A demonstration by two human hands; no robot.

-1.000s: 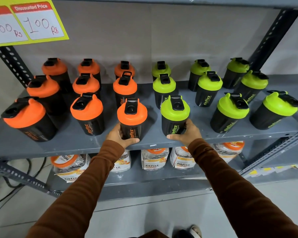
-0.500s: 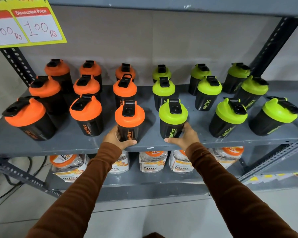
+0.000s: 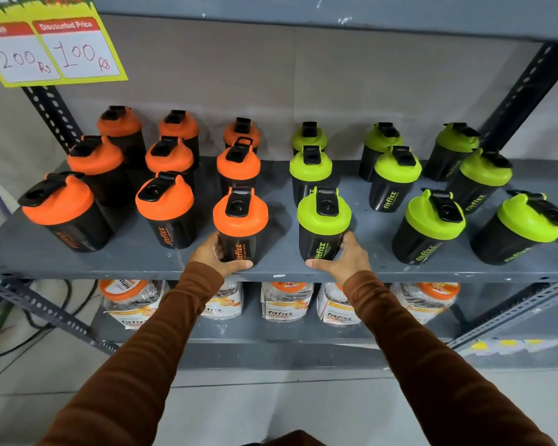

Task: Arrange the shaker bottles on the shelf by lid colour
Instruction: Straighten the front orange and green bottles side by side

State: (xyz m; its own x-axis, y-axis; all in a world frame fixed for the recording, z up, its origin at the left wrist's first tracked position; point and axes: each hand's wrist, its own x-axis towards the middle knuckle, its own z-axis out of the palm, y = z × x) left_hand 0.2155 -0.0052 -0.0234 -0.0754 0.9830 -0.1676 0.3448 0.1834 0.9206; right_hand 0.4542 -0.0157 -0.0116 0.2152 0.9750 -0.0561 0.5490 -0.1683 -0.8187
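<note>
Black shaker bottles stand on a grey metal shelf [image 3: 126, 265]. Several with orange lids fill the left half, several with green lids the right half. My left hand [image 3: 216, 255] grips the base of the front orange-lid bottle [image 3: 240, 220] near the shelf's front edge. My right hand [image 3: 342, 260] grips the base of the front green-lid bottle [image 3: 322, 220] beside it. Both bottles stand upright on the shelf, a small gap between them.
A yellow price sign [image 3: 50, 46] hangs at top left. Perforated steel uprights [image 3: 522, 91] frame the shelf. On the lower shelf sit clear jars with orange lids [image 3: 284, 300]. Cables [image 3: 23, 333] lie on the floor at left.
Both hands keep hold of the same two bottles. The bottles have shifted slightly back from the front edge, and the view has tilted a little.
</note>
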